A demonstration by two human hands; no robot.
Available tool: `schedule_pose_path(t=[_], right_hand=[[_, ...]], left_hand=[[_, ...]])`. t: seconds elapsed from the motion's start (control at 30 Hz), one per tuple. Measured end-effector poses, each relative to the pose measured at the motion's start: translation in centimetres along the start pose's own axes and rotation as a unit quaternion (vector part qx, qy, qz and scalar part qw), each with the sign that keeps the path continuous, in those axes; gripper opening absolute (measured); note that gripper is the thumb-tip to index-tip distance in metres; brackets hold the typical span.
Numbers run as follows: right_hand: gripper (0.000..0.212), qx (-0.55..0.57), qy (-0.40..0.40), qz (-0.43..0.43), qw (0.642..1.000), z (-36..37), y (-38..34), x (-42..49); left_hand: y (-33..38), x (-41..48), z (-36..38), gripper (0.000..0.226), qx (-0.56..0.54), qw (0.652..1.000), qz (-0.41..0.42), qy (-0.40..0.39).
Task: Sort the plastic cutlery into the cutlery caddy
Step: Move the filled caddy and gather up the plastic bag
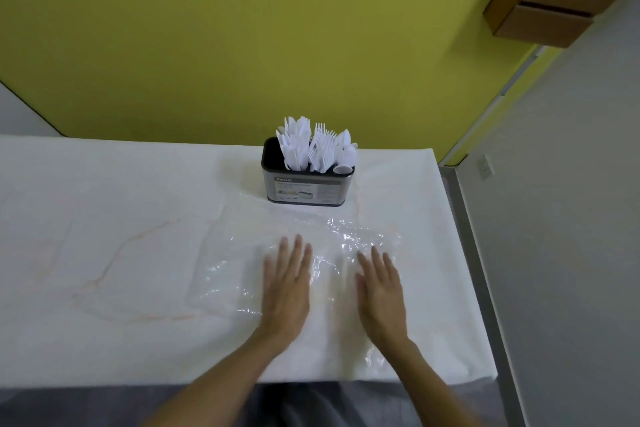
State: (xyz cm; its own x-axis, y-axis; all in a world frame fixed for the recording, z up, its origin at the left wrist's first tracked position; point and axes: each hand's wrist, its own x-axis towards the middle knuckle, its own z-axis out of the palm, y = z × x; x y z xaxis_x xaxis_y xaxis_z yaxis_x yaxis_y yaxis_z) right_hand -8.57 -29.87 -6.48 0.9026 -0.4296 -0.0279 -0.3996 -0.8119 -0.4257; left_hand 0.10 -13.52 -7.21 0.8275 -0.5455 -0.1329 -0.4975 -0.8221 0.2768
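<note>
Resting flat and empty on the clear plastic sheet [311, 253], left hand [285, 282] and right hand [381, 291] faced the filled cutlery caddy [306, 185] upright at counter [104, 218] rear; checking for strays seemed advisable.

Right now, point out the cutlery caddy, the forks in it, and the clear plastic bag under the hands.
cutlery caddy [304, 188]: head view, front wall at the label.
forks [322, 149]: head view, middle bunch, on the tines.
clear plastic bag [349, 239]: head view, crinkled glossy patch between the hands.

Crinkled clear plastic sheet [346, 243] lies on the white-covered table [121, 218] before a yellow wall [242, 28].
</note>
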Motion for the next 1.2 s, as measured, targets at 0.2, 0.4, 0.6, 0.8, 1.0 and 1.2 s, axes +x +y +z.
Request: schedule_pose_path(t=[0.2, 0.4, 0.6, 0.8, 1.0, 1.2], right_hand=[[0.063, -0.127, -0.106, -0.023, 0.986, 3.3, 1.1, 0.1], [0.066, -0.181, -0.126, -0.114, 0.969, 2.6, 4.4, 2.4], [0.068, -0.133, -0.010, 0.075, 0.988, 2.3, 2.5, 0.4], [0.061, -0.007, -0.017, 0.333, 0.943, -0.7, -0.3, -0.4], [0.013, 0.034, -0.047, 0.327, 0.943, -4.0, -3.5, 2.1], [0.026, -0.082, -0.097, 0.178, 0.976, -1.5, -13.6, 0.9]], left_hand=[[-6.6, 1.4, 1.0, 0.064, 0.117, 0.991, -0.044, -0.046], [-3.6, -1.4, 3.5, 0.067, 0.066, 0.989, -0.135, -0.007], [-4.9, -1.1, 1.8, 0.058, 0.039, 0.990, -0.131, -0.045], [-7.9, -1.5, -1.8, 0.049, -0.053, 0.962, -0.236, 0.124], [-9.6, -1.3, -3.5, 0.061, -0.290, 0.890, -0.348, 0.054], [-10.8, -1.9, -4.7, 0.051, -0.325, 0.904, -0.274, -0.035]])
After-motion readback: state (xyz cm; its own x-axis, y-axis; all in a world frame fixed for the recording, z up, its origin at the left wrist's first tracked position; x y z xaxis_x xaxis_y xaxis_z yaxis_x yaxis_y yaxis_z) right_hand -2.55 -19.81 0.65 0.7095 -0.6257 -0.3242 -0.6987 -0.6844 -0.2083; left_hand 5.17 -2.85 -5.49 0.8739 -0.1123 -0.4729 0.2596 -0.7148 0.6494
